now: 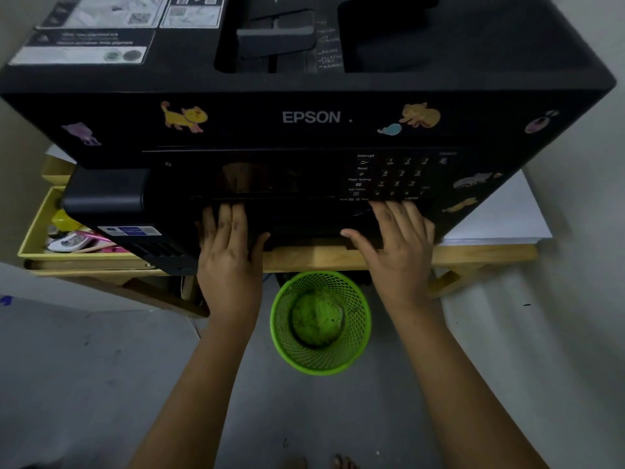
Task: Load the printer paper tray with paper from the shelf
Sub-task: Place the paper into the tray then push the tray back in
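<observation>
A big black Epson printer (311, 116) with animal stickers stands on a low wooden table (490, 253). My left hand (230, 242) and my right hand (395, 238) lie flat, fingers spread, against the printer's lower front, just under the control panel (392, 177). That front part is dark, and I cannot make out the paper tray's edges there. Neither hand holds anything. A stack of white paper (500, 218) lies on the table to the right of the printer, partly under it.
A green mesh waste bin (321, 323) stands on the grey floor between my forearms, under the table's front edge. A yellow box (33, 238) with small pink and white items sits left of the printer. Pale walls close in on both sides.
</observation>
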Demonstrator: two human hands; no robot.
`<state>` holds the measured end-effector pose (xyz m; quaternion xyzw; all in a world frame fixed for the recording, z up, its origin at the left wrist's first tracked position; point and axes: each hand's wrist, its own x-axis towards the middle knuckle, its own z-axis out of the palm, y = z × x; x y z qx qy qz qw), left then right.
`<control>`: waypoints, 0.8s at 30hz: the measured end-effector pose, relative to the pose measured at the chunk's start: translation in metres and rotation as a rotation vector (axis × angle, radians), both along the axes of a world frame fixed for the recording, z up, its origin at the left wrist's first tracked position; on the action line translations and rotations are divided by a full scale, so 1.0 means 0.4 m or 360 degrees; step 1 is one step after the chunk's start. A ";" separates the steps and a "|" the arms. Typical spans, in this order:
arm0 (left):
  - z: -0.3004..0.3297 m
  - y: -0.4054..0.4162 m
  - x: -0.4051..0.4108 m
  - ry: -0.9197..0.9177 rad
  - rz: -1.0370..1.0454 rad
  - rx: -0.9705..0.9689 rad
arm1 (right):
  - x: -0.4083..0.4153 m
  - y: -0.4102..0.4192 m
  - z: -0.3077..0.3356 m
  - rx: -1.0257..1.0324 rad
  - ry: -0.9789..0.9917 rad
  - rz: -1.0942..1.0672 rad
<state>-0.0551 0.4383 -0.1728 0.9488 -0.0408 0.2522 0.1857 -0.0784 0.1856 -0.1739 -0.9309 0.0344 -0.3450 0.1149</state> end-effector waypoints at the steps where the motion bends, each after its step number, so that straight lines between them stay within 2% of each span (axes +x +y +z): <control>1: -0.004 -0.004 0.001 -0.0002 0.0011 -0.0013 | 0.003 -0.001 0.000 0.0002 -0.0009 -0.0004; 8: -0.022 -0.027 0.009 -0.0034 0.0126 -0.0016 | 0.023 -0.001 -0.009 -0.0006 0.0010 -0.0070; 13: -0.039 -0.036 0.010 0.0056 0.0151 0.0147 | 0.020 -0.001 -0.020 -0.0047 0.0033 -0.0067; 19: -0.040 -0.048 0.007 0.0215 0.0164 0.0318 | 0.011 0.002 -0.032 -0.0248 0.0177 -0.0136; 24: -0.018 -0.032 -0.020 0.0259 0.0099 0.0383 | -0.013 0.009 -0.020 -0.0227 0.0349 -0.0127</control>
